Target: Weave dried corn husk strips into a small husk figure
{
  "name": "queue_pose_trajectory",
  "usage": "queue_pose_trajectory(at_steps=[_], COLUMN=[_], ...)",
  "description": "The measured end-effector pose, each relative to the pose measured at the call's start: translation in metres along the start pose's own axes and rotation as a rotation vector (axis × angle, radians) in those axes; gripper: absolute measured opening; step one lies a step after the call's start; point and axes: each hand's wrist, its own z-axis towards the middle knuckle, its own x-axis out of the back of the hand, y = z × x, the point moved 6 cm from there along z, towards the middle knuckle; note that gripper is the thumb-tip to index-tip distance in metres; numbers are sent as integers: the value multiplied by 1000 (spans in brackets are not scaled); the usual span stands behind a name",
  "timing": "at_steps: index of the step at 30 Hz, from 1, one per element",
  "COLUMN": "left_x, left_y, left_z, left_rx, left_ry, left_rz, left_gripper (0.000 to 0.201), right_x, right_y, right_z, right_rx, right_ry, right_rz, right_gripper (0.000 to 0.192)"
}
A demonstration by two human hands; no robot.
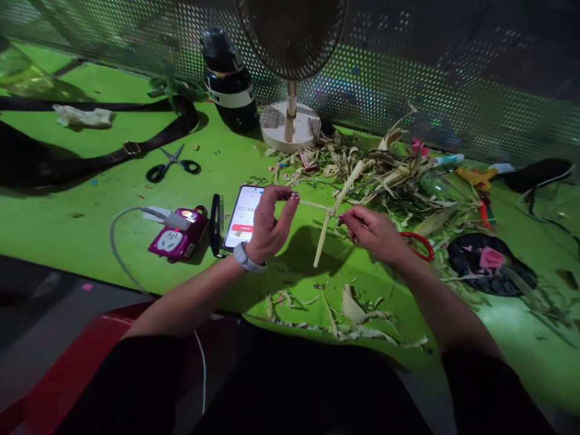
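My left hand (270, 221), with a white watch on the wrist, is raised over the green table (81, 199) and pinches the end of a thin pale strip (312, 205) between thumb and fingertips. The strip runs right to a pale dried stalk (338, 208) that stands tilted above the table. My right hand (374, 232) grips that stalk near its middle, where the strip meets it. A phone (244, 216) with a timer on its screen lies just left of my left hand.
A heap of dried leaves and husk scraps (389, 175) lies behind the hands, and more scraps (344, 311) lie at the front edge. A fan base (290, 125), dark bottle (229, 81), scissors (170, 164), pink power strip (179, 238), strap (104, 154), black disc (489, 261).
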Motion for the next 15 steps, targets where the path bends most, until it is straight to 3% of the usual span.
queue_pose_trajectory(at_steps=[1,3,5,8,12,15], left_x=[-1,-14,-27,-40,-47,-45], left_y=[-1,-6,-14,-17,-20,-34], left_z=[0,-5,-13,-22,-26,-25], left_rx=[7,102,251,344,317,446], left_ry=[-19,-220,-351,-415,-464,-362], left_rz=[-16,-70,-142,-336,-316,-431], left_gripper=[24,38,35,50,34,31], right_x=[0,-3,-9,-23,-34,-21], right_y=[2,5,6,6,7,4], right_z=[0,0,0,1,3,2], right_rx=[-20,-45,-51,-36,14,73], right_ry=[8,16,16,-40,-96,104], right_rz=[42,108,146,183,103,-82], right_gripper=[28,30,32,33,30,23])
